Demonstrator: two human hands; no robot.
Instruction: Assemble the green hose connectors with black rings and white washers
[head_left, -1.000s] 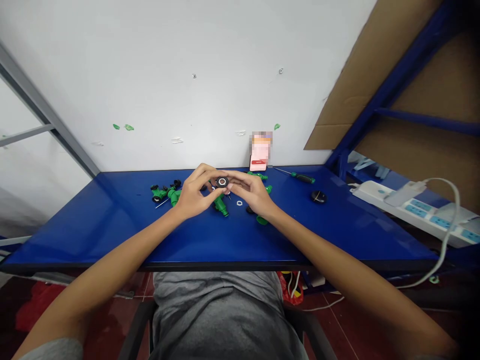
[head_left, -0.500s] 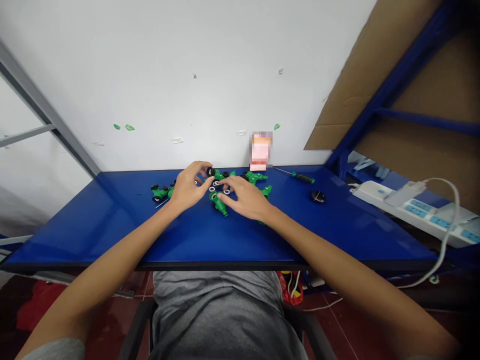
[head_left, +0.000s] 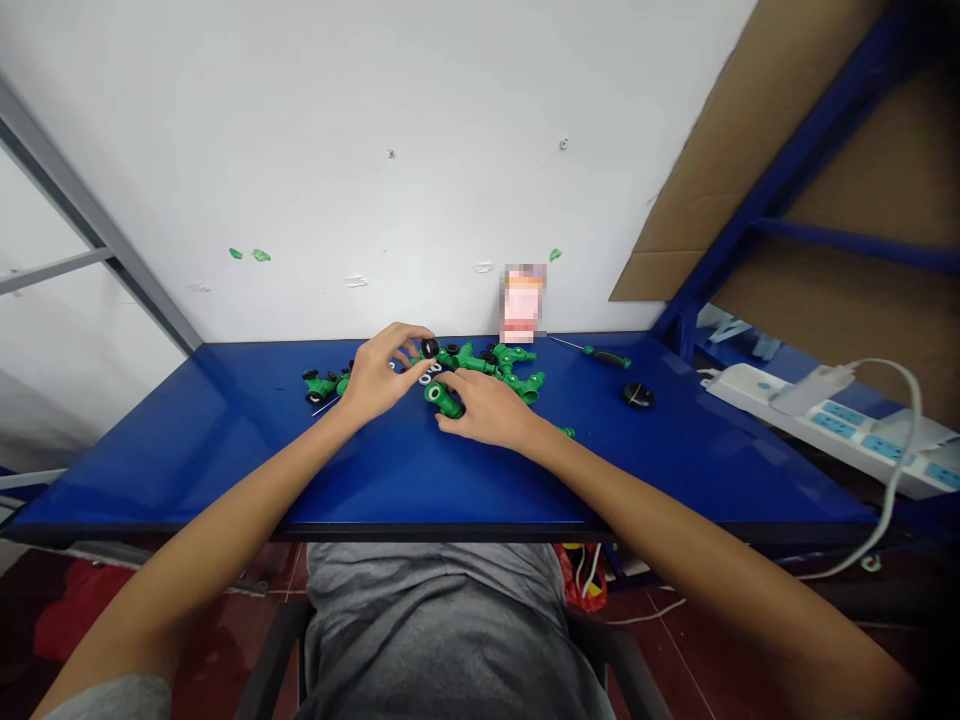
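Two hands occupy the centre of the bench in my head-camera view, close together but not touching. Left hand [head_left: 379, 375]: fingers curled, with the fingertips [head_left: 420, 339] against a black ring [head_left: 429, 348] at the end of a green plastic part; from here I cannot tell whether the ring is gripped or only touched. Right hand [head_left: 484, 408]: palm down, with the fingers over a stubby green piece [head_left: 442, 400] lying on its side, its pale-ringed end facing left; I cannot tell whether this hand is clamped on it or just resting there. Between the hands, small white washers [head_left: 429, 379] lie flat on the bench. Behind the right hand, a tangled row of green parts [head_left: 499, 362] runs to the right, and a loose green bit [head_left: 566, 432] sits just past the right wrist. Behind the left hand lies a smaller green group [head_left: 322, 383], with a thin metal pin [head_left: 324, 407] beside it. Farther right are a green-handled screwdriver [head_left: 606, 356] and a round black disc [head_left: 637, 395]. All of this rests on a blue tabletop [head_left: 187, 460]. A blurred card [head_left: 523, 305] leans against the white wall [head_left: 300, 150], and a white power strip [head_left: 817, 425] sits off to the right.
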